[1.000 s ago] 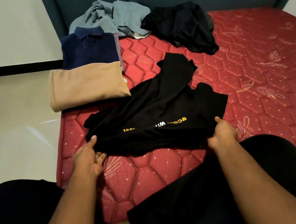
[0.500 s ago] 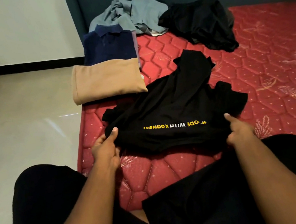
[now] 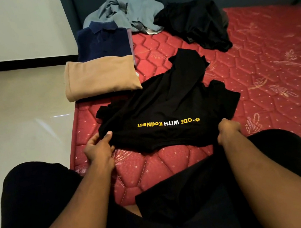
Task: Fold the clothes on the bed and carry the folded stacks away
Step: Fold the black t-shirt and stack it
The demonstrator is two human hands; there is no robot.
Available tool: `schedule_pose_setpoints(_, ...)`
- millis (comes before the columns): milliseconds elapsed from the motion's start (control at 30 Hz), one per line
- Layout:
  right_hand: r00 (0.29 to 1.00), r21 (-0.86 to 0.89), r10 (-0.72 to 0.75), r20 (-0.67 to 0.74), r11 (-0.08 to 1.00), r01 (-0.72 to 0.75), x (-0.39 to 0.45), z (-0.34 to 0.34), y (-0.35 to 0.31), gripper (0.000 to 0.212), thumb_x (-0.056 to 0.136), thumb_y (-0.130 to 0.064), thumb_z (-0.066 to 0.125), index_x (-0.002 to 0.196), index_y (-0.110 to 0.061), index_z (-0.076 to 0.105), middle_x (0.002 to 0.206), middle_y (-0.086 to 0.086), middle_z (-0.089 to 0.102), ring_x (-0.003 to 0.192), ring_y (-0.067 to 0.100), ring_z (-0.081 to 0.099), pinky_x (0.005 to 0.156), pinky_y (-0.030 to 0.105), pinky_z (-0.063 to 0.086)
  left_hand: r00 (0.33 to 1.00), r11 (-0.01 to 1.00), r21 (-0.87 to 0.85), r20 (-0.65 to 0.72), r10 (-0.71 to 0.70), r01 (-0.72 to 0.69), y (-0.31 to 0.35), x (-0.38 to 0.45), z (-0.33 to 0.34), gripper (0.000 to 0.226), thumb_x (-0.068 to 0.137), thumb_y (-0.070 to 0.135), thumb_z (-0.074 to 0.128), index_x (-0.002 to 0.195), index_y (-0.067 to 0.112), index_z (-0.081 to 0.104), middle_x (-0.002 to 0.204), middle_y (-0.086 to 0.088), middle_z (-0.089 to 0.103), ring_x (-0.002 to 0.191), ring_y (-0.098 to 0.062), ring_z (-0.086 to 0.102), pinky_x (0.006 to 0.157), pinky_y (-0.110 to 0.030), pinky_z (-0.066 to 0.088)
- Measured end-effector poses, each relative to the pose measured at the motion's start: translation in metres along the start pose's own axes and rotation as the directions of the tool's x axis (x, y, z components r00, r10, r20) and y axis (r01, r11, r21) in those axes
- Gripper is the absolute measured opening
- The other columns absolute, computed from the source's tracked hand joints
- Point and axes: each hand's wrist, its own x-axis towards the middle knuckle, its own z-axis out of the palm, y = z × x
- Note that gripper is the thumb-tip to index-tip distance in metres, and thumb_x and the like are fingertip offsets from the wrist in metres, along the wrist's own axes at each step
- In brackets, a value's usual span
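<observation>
The left hand (image 3: 97,151) pinches the black T-shirt (image 3: 166,109) at its near left edge. The right hand (image 3: 227,129), fingers curled, grips its near right edge above the bed (image 3: 265,61).

Both bare forearms are reaching forward side by side. The left hand (image 3: 98,150) is pinching cloth under its thumb; the right hand (image 3: 227,129) is curling its fingers closed, knuckles facing up.

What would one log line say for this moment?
step: folding | left hand: grips black T-shirt | right hand: grips same shirt | tan, navy: folded
</observation>
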Motion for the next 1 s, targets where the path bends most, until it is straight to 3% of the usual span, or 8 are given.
schedule_pose_setpoints(67,0.999,0.068,0.023,-0.028,0.997,-0.021,-0.005,-0.003,-0.007,0.017,0.097,-0.01,0.04,0.09,-0.004,0.054,0.113,0.007,0.057,0.109,0.021,0.054,0.096,0.031,0.044,1.0,0.999,0.033,0.018,0.021,-0.022,-0.003,-0.004,-0.002,0.043,0.082,-0.004,0.071,0.121,0.006,0.057,0.1,-0.008,0.066,0.082,-0.018,0.066,0.068,-0.028,0.059)
schedule_pose_setpoints(133,0.996,0.088,-0.073,-0.044,0.993,0.076,-0.003,-0.003,-0.01,0.023,0.092,-0.006,0.049,0.07,-0.014,0.048,0.098,0.006,0.064,0.094,0.019,0.058,0.081,0.031,0.048,0.999,0.997,0.067,0.004,0.045,-0.045,-0.005,-0.011,-0.003,0.041,0.083,-0.009,0.068,0.12,0.005,0.057,0.088,-0.004,0.064,0.076,-0.016,0.064,0.064,-0.023,0.057)
schedule_pose_setpoints(300,0.901,-0.146,-0.429,0.061,0.89,0.433,-0.015,0.001,-0.005,0.015,0.084,-0.015,0.07,0.076,-0.018,0.057,0.077,0.0,0.059,0.071,0.014,0.053,0.067,0.025,0.046,0.997,0.997,-0.017,-0.01,0.075,-0.075,0.0,-0.022,-0.006,0.044,0.082,-0.007,0.07,0.122,0.008,0.059,0.092,-0.004,0.065,0.084,-0.022,0.069,0.074,-0.036,0.059)
schedule_pose_setpoints(433,0.647,-0.064,-0.617,0.448,0.7,0.711,-0.057,0.038,0.019,0.012,0.081,-0.011,0.072,0.075,-0.019,0.065,0.069,-0.007,0.06,0.07,0.008,0.054,0.074,0.026,0.045,0.985,0.987,-0.067,0.079,0.152,-0.147,0.003,-0.026,-0.006,0.048,0.076,-0.009,0.073,0.113,0.019,0.063,0.11,-0.022,0.067,0.101,-0.033,0.068,0.089,-0.048,0.056)
schedule_pose_setpoints(567,0.337,-0.083,-0.41,0.848,0.525,0.847,-0.119,0.063,0.074,0.014,0.08,-0.007,0.074,0.093,-0.007,0.076,0.087,0.0,0.072,0.078,0.007,0.063,0.075,0.016,0.047,0.962,0.986,-0.058,0.219,0.165,-0.156,0.005,-0.029,-0.006,0.06,0.069,-0.006,0.079,0.117,0.027,0.065,0.113,-0.03,0.062,0.1,-0.036,0.065,0.094,-0.056,0.051)
schedule_pose_setpoints(667,0.194,-0.046,-0.301,0.934,0.435,0.899,-0.133,0.061,0.108,0.021,0.081,-0.003,0.072,0.102,-0.004,0.074,0.099,0.008,0.073,0.092,0.013,0.066,0.085,0.011,0.044,0.924,0.978,-0.04,0.324,0.205,-0.203,0.014,-0.038,-0.002,0.06,0.076,-0.006,0.075,0.125,0.025,0.062,0.109,-0.024,0.064,0.095,-0.031,0.068,0.09,-0.047,0.055)
schedule_pose_setpoints(867,0.32,-0.086,-0.277,0.906,0.62,0.78,-0.129,0.053,0.107,0.018,0.08,-0.004,0.073,0.094,-0.016,0.076,0.09,-0.007,0.072,0.088,0.006,0.067,0.088,0.019,0.049,0.867,0.947,-0.007,0.4,0.297,-0.321,0.018,-0.049,0.015,0.041,0.086,-0.008,0.064,0.124,0.009,0.063,0.072,-0.001,0.061,0.06,-0.003,0.057,0.061,-0.016,0.053)
schedule_pose_setpoints(1000,0.395,-0.02,-0.3,0.868,0.774,0.633,-0.129,0.049,0.086,0.025,0.081,0.0,0.072,0.082,-0.025,0.072,0.079,-0.011,0.074,0.083,0.005,0.069,0.081,0.02,0.053,0.795,0.905,0.063,0.506,0.334,-0.42,0.024,-0.054,0.031,0.036,0.083,-0.008,0.068,0.108,0.019,0.071,0.069,0.007,0.061,0.069,-0.003,0.059,0.067,-0.016,0.052)
